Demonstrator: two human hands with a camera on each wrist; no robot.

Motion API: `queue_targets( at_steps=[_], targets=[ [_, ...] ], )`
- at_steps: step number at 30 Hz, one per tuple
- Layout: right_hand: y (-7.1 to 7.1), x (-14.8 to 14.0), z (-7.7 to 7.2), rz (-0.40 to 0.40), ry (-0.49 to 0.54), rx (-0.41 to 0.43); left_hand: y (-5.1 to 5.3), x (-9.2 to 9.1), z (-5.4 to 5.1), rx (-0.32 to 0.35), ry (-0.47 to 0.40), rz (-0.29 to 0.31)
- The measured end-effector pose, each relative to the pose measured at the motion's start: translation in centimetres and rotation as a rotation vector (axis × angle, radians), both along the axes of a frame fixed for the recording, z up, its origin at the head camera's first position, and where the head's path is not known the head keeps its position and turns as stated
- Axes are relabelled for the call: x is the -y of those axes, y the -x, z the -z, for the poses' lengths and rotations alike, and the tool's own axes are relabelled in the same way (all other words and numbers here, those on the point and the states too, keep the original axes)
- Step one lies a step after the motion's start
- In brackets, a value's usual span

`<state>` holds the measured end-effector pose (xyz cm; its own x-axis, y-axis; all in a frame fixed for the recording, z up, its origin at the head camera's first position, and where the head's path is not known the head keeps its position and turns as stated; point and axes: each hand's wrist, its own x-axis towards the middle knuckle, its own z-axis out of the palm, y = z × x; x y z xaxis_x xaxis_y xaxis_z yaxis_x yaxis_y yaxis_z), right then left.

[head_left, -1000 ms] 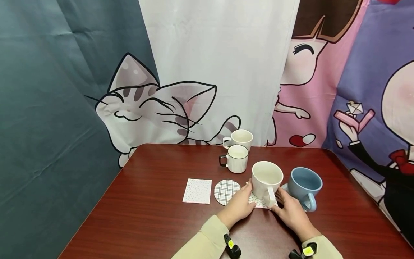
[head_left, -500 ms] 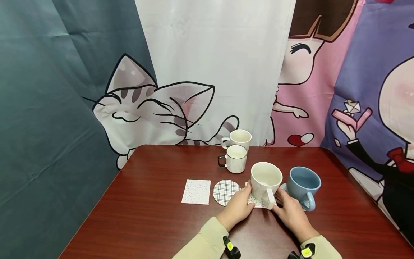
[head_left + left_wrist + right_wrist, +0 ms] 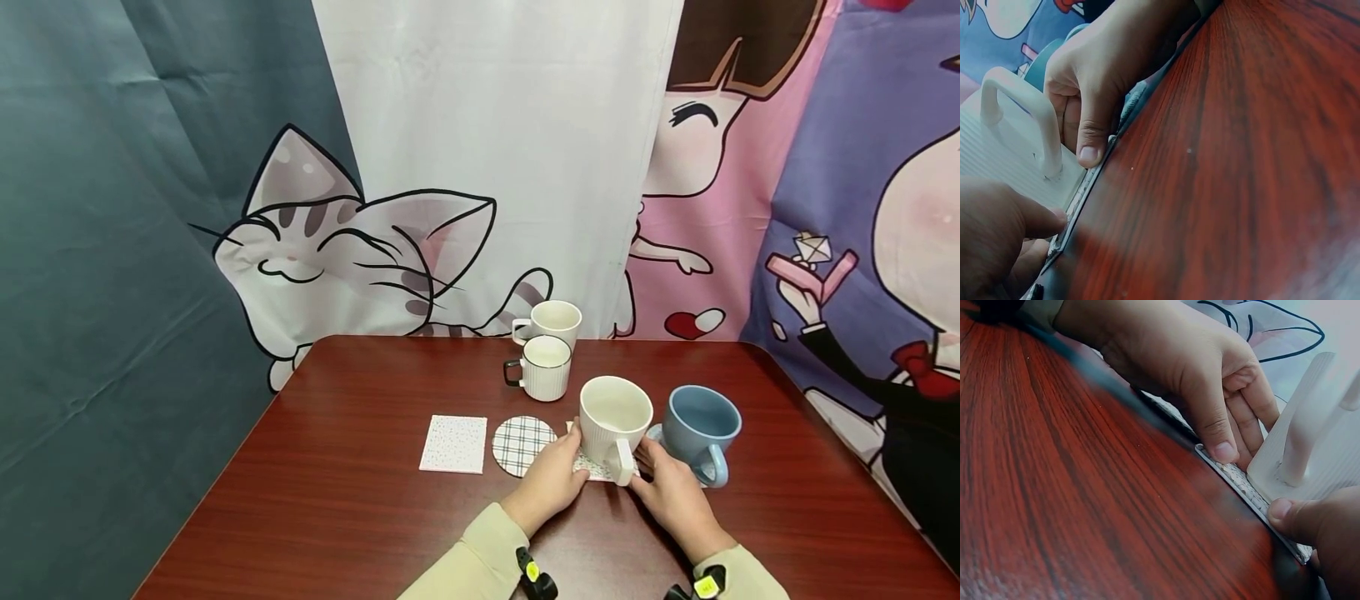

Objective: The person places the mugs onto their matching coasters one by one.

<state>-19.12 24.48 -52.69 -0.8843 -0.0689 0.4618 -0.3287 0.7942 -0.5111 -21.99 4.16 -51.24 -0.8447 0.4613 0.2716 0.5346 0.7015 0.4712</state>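
A ribbed white mug stands on a square speckled coaster, its handle facing the near side. My left hand grips the coaster's left side; in the right wrist view its thumb lies on the front corner, fingers beside the mug. On the other side my right hand holds the coaster's right edge, thumb at the front corner. The far fingertips are partly hidden. A blue mug on a blue saucer is just right of my right hand.
Left of the hands lie a round checked coaster and a square speckled coaster. Behind stand a white mug with a black handle and another white mug, near the back edge of the brown table.
The camera view has shifted slightly. Both hands keep their places at the coaster, and the mug on it shows no clear movement.
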Motion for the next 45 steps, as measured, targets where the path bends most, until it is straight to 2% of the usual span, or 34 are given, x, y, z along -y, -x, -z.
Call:
queue_targets(
  at_steps=[13,17,22,26,31,33,35,37,40,45],
  targets=[
    [-0.2,-0.2,-0.3,0.019,-0.029,0.019,-0.2,-0.2,0.0,-0.005,-0.017,-0.001],
    [-0.2,-0.2,-0.4,0.015,-0.010,0.047,-0.2,-0.2,0.0,0.005,-0.012,-0.005],
    [0.0,-0.2,-0.4,-0.007,0.029,0.051,-0.1,-0.1,-0.6,0.011,-0.001,0.004],
    [0.1,-0.2,-0.3,-0.013,0.041,-0.012,0.2,0.2,-1.0,0.035,-0.019,0.021],
    [-0.1,-0.2,-0.6,0.040,0.043,-0.181,0.6,0.6,-1.4,0.100,-0.086,0.028],
    [0.0,-0.1,-0.8,0.060,0.062,-0.221,0.9,0.9,-1.6,0.122,-0.128,0.025],
    [0.0,0.1,-1.3,0.079,0.087,-0.231,1.1,1.2,-2.0,0.138,-0.170,0.021],
    [0.0,0.3,-1.9,0.097,0.105,-0.225,1.3,1.6,-2.7,0.127,-0.195,0.015],
    [-0.1,0.6,-3.0,0.117,0.112,-0.210,1.4,2.4,-4.0,0.083,-0.214,0.000],
    [-0.3,1.0,-5.3,0.089,0.082,-0.235,1.3,3.8,-6.3,0.018,-0.252,-0.043]
  ],
)
